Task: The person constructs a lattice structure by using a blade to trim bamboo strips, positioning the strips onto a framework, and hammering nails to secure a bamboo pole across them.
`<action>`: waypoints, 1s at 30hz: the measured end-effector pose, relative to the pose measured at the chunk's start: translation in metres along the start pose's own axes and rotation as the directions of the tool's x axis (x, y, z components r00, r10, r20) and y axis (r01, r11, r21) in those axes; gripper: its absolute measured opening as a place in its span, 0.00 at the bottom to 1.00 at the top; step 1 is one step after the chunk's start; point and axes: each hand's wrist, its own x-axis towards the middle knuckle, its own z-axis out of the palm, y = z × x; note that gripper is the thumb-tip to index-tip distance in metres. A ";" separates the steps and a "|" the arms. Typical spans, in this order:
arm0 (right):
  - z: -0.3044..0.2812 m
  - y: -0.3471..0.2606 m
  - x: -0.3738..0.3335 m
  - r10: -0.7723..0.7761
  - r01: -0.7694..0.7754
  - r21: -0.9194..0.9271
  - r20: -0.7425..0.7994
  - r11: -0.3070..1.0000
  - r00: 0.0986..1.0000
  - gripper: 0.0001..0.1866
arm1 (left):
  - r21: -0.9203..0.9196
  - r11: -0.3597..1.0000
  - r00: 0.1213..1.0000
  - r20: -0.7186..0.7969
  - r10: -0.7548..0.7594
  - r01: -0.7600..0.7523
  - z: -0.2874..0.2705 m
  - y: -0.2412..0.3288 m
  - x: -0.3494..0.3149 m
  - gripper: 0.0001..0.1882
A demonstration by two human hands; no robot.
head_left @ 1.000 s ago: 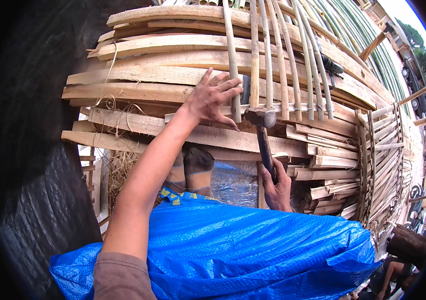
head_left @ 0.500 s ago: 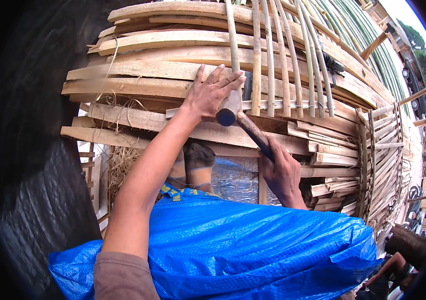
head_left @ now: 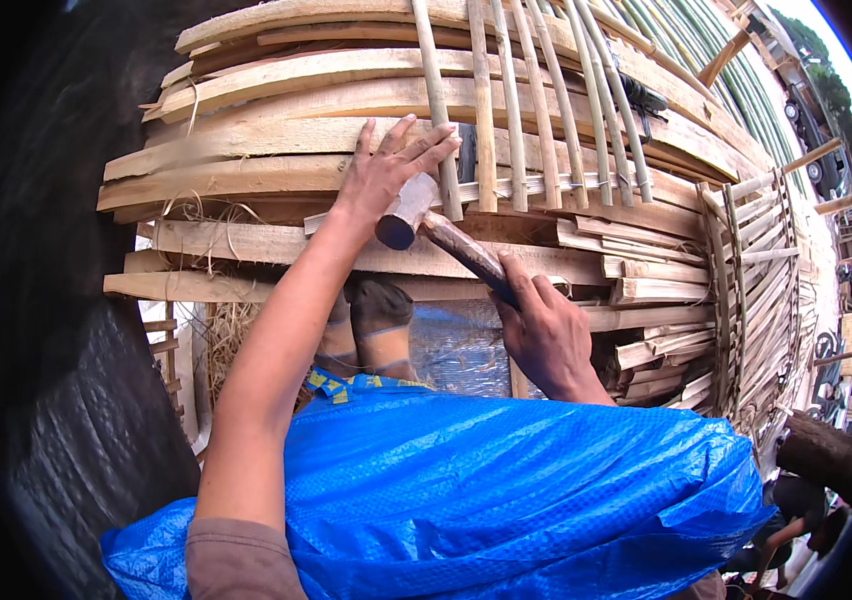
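A hammer (head_left: pixel 466 249) with a heavy metal head and dark-worn wooden handle is held in my right hand (head_left: pixel 548 335), fingers wrapped round the grip. Its head lies just left of the lower end of the leftmost bamboo pole (head_left: pixel 433 95). My left hand (head_left: pixel 384 180) rests over the wooden planks (head_left: pixel 246 138) with fingers spread, fingertips at that pole; the hammer head partly overlaps its lower side. More bamboo poles (head_left: pixel 517 120) stand in a row to the right, crossed near their ends by a thin split strip (head_left: pixel 586 181). A dark flat piece (head_left: pixel 467 152) shows between the first two poles.
A blue plastic sheet (head_left: pixel 506 480) covers my lap, with my feet (head_left: pixel 381 325) beyond it. Stacked split slats (head_left: pixel 661 280) lie at right. Dark sheeting (head_left: pixel 96 400) hangs at left. Another person (head_left: pixel 796 520) is at lower right, near a log (head_left: pixel 831 460).
The hammer head has shifted left, off the end of the leftmost bamboo pole, which now shows. My left hand stays by that pole. The whole view has shifted slightly.
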 end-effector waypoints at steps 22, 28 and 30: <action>-0.017 0.010 0.011 0.070 -0.071 -0.002 0.089 0.998 0.994 0.26 | -0.215 0.974 0.988 0.148 -0.037 0.069 -0.025 0.004 0.001 0.60; -0.017 0.007 0.018 0.061 -0.066 0.181 0.032 0.981 0.998 0.24 | -0.221 0.973 0.987 0.159 -0.036 0.071 -0.024 0.001 0.001 0.62; -0.012 0.023 0.015 0.093 -0.104 0.178 0.065 0.979 0.994 0.22 | -0.253 0.964 0.982 0.186 -0.039 0.086 -0.029 0.006 0.006 0.62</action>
